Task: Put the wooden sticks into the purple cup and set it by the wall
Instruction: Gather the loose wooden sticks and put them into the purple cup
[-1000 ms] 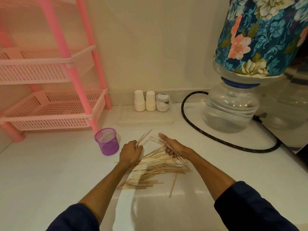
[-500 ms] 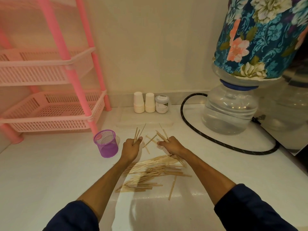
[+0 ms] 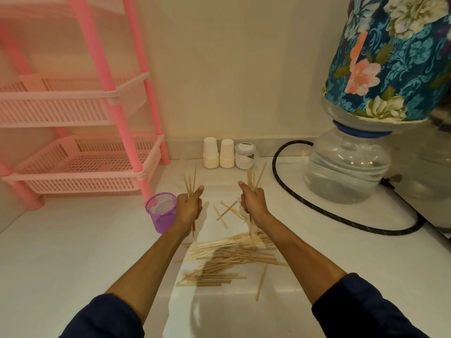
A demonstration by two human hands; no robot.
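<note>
A pile of thin wooden sticks lies on the white counter between my forearms, with a few loose sticks further back. My left hand grips a small upright bundle of sticks, just right of the purple mesh cup. The cup stands upright and part of it is hidden by my left wrist. My right hand grips another upright bundle of sticks, raised above the counter at the same height as the left.
A pink plastic shelf rack stands at the left against the wall. Two stacks of white paper cups and a small jar sit by the wall. A black hose loops around a water bottle with a floral cover at the right.
Both hands have lifted off the pile and turned upright, each holding a bundle of sticks. They have moved apart and a little toward the wall.
</note>
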